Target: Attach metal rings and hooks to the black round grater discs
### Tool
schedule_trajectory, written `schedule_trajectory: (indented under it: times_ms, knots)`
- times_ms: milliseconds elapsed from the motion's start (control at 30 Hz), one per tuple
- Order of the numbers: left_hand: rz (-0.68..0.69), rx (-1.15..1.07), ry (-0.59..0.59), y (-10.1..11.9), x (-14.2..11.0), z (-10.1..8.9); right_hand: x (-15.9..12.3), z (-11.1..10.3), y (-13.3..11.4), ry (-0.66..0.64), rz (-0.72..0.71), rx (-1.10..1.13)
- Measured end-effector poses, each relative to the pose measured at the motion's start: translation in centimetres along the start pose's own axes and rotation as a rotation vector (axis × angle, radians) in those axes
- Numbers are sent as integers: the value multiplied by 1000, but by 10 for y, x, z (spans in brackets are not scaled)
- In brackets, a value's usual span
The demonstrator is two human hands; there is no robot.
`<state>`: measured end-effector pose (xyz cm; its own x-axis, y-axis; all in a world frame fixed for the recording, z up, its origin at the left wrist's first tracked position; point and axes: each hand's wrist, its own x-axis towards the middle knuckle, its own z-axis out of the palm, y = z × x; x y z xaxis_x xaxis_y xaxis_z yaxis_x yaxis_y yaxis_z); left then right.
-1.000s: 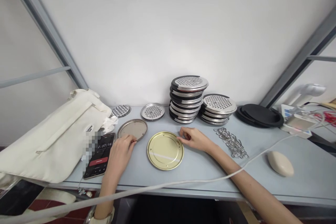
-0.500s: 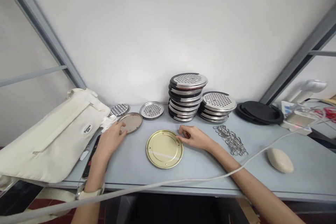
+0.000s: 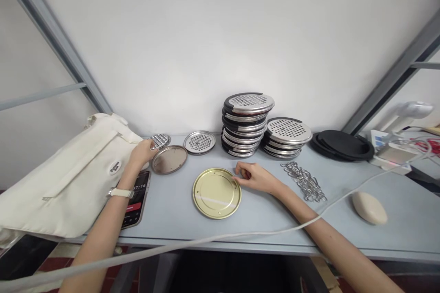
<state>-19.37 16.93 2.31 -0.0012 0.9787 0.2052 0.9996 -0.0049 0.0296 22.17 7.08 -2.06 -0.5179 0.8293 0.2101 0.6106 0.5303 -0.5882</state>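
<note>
My left hand (image 3: 141,153) reaches to the back left, its fingers closed at the near-left edge of a round metal grater disc (image 3: 161,140). Its fingertips are partly hidden. Beside it lies a shallow brownish metal lid (image 3: 170,159). A second perforated grater disc (image 3: 200,142) sits further right. In front of me a gold-coloured round lid (image 3: 216,192) with small holes near its rim lies flat. My right hand (image 3: 254,176) rests at that lid's right rim, fingers loosely curled, thumb tip touching the edge and a gap between thumb and forefinger.
Two stacks of grater discs with black edging, one tall (image 3: 245,126) and one lower (image 3: 288,137), stand at the back. Right of them are metal rings (image 3: 305,182), black discs (image 3: 340,145) and a beige mouse (image 3: 369,208). A cream bag (image 3: 79,178), phone (image 3: 139,201) and white cable (image 3: 261,234) are nearer.
My left hand has moved back and left, from the brownish lid to the grater disc behind it, uncovering more of the phone. My right hand stays at the gold lid.
</note>
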Motion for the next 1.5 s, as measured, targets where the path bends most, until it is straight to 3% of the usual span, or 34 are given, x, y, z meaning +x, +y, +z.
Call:
schedule_trajectory:
  times_ms: [200,633,1033,1167,1300,1433,1500]
  knots:
    - [27,53,-21,6,18,6,-1,-1,-2,-1,5,12]
    - [86,91,-14,11,20,4,-1,0,0,3,3,0]
    - [18,127,-10,10,30,7,-1,-1,-3,4,12,9]
    - [4,118,40,10,35,-12,-2,-2,-4,13,2,-6]
    - [112,32,184,21,26,-49,-2,-2,-5,14,6,1]
    - [309,-118,295,54,-16,-92,-1,2,-5,-23,16,71]
    - [411,-187,256,77,-48,-105,0,3,-4,-37,14,112]
